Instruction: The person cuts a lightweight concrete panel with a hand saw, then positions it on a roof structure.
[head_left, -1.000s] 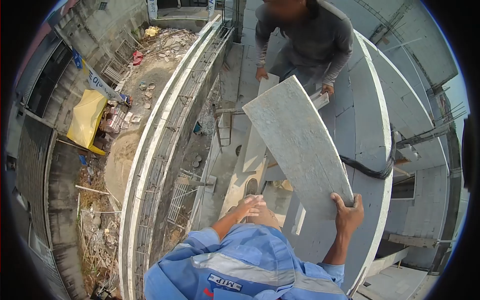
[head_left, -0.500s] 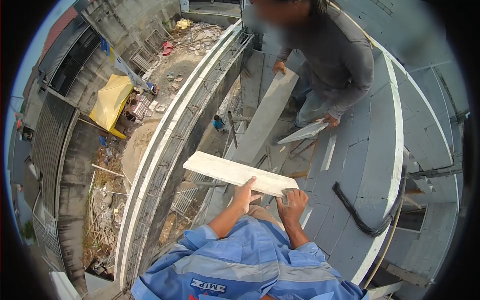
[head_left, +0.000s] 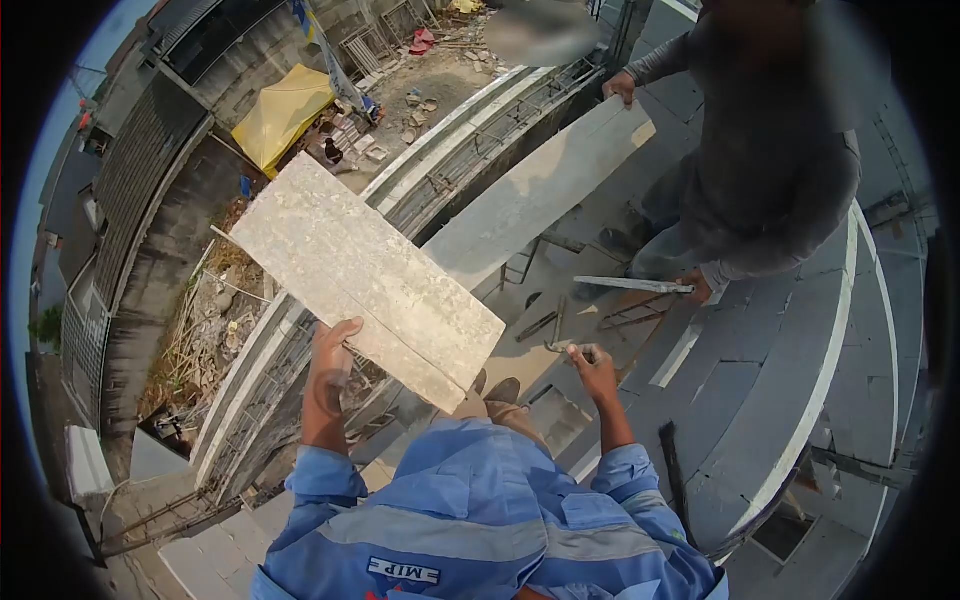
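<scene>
A pale, rough-faced rectangular board [head_left: 365, 280] slants across the middle of the view. My left hand [head_left: 335, 350] grips its lower edge, the thumb lying on the face and the fingers hidden underneath. Off to the right and apart from the board, my right hand [head_left: 597, 375] is closed in a pinch on a small greyish thing too small to name. Across from me a co-worker [head_left: 770, 170] in a dark long-sleeved top holds a long grey board [head_left: 540, 195] by its far end. Their other hand is on a thin panel [head_left: 630, 285] seen nearly edge-on.
A curved concrete wall with exposed rebar [head_left: 420, 190] runs along the left, with a deep drop to a rubble-strewn yard beyond it. A yellow canopy [head_left: 285, 115] stands down there. Grey block walling [head_left: 740, 370] curves on the right, with a dark cable bundle [head_left: 675, 480] on it.
The pale board has swung up and left, its broad face now showing. My right hand has let go of it and moved right. The co-worker's long board has shifted up and right.
</scene>
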